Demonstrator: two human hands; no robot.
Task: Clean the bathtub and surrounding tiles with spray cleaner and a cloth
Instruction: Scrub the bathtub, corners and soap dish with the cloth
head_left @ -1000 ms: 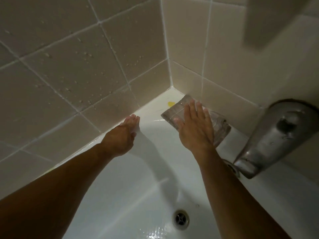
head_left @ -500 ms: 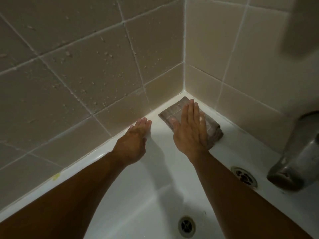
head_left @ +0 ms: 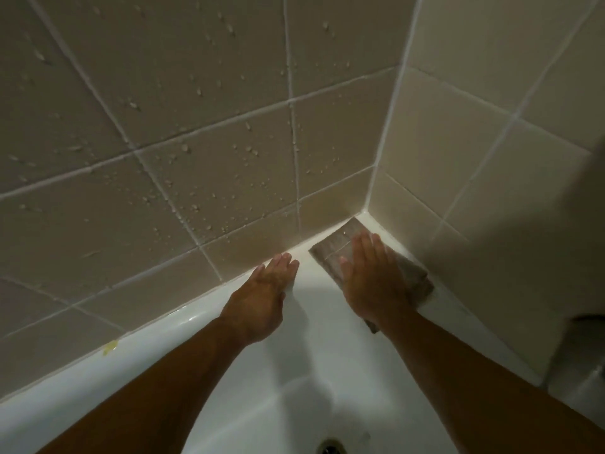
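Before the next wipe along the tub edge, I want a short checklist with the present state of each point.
1. Right hand flat on the cloth: ok.
2. Cloth reaches the corner of the bathtub rim: ok.
3. Left hand braced on the rim, apart from the cloth: ok.
4. Wall tiles wiped dry: not ok, droplets remain.
5. Yellow spot on the rim removed: not ok.
6. Spray cleaner within reach: cannot tell, not in view.

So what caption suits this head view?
Right hand presses a cloth into the bathtub corner; left hand braces on the rim.
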